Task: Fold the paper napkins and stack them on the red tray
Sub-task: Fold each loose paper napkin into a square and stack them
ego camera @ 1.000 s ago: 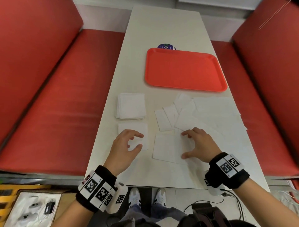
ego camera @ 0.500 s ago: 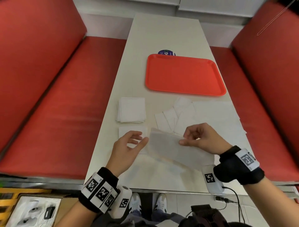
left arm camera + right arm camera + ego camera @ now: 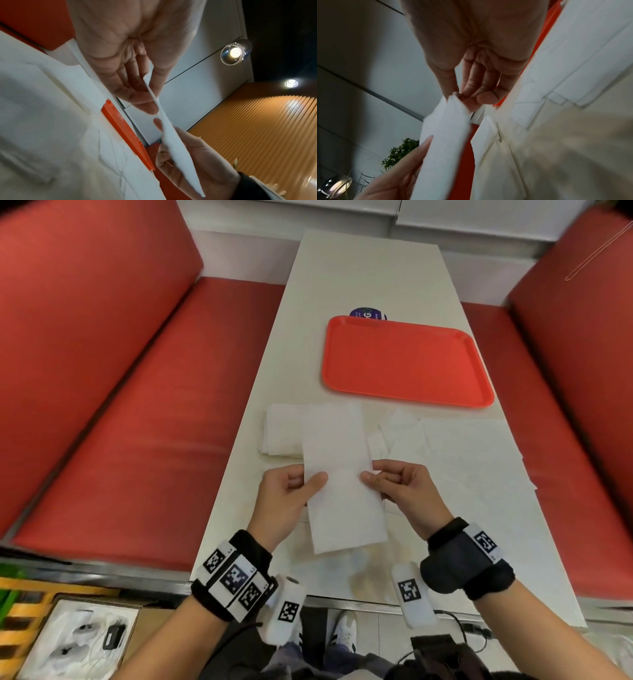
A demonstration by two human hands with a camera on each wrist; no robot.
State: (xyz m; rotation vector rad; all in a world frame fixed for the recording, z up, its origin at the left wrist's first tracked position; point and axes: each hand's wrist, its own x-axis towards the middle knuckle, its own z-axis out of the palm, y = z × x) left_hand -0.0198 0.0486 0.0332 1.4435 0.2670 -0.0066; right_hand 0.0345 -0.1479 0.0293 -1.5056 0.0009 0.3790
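Observation:
A white paper napkin (image 3: 337, 474) is held up above the near part of the table, unfolded into a long strip. My left hand (image 3: 294, 491) pinches its left edge and my right hand (image 3: 394, 484) pinches its right edge at mid-length. The left wrist view shows the napkin (image 3: 173, 136) edge-on between thumb and fingers. The right wrist view shows the napkin (image 3: 443, 142) pinched at its top. The red tray (image 3: 404, 361) lies bare farther back on the table. A stack of folded napkins (image 3: 281, 433) sits left, partly hidden behind the held one. Loose unfolded napkins (image 3: 455, 453) spread to the right.
The long white table (image 3: 370, 275) runs away from me between two red benches (image 3: 144, 405). A dark round sticker (image 3: 366, 313) peeks out behind the tray. A cardboard box with gear (image 3: 78, 642) sits on the floor at lower left.
The napkin has gone from lying flat on the table to being lifted and opened lengthwise between both hands. My left hand left the small napkin and took hold of this one.

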